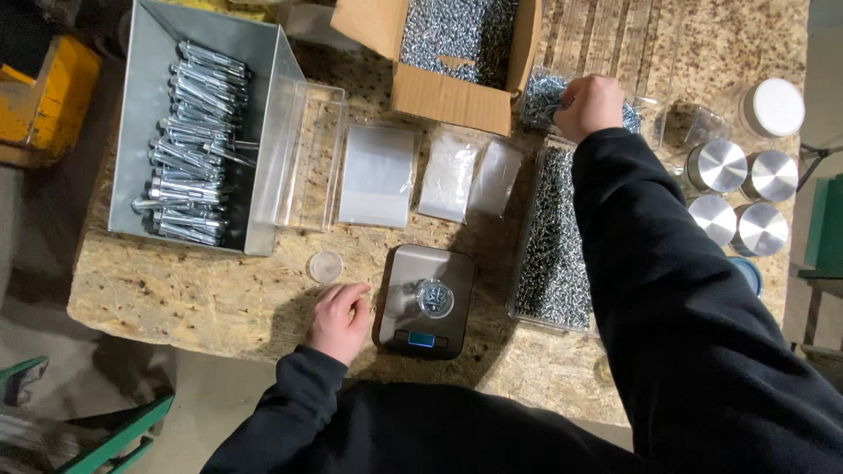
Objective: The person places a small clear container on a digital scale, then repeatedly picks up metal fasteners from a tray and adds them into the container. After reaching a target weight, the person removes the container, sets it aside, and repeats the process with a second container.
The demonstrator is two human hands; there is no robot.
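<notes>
My left hand [339, 318] rests loosely curled on the chipboard table [202, 294], just left of a small steel kitchen scale [399, 307]. On the scale stands a small round clear jar [434, 298] with a few screws in it. Its round lid [326, 267] lies on the table above my left hand. My right hand [590, 105] reaches far back, closed over a clear tub of screws [543, 95]; whether it grips screws is hidden. A long clear tray full of small screws [553, 246] lies under my right sleeve.
A grey metal bin of long anchor bolts [189, 140] stands at the left, an empty clear tray [309, 158] beside it. Clear plastic bags [378, 175] lie mid-table. A cardboard box of screws [457, 44] sits behind. Several metal-lidded jars [738, 197] stand at the right.
</notes>
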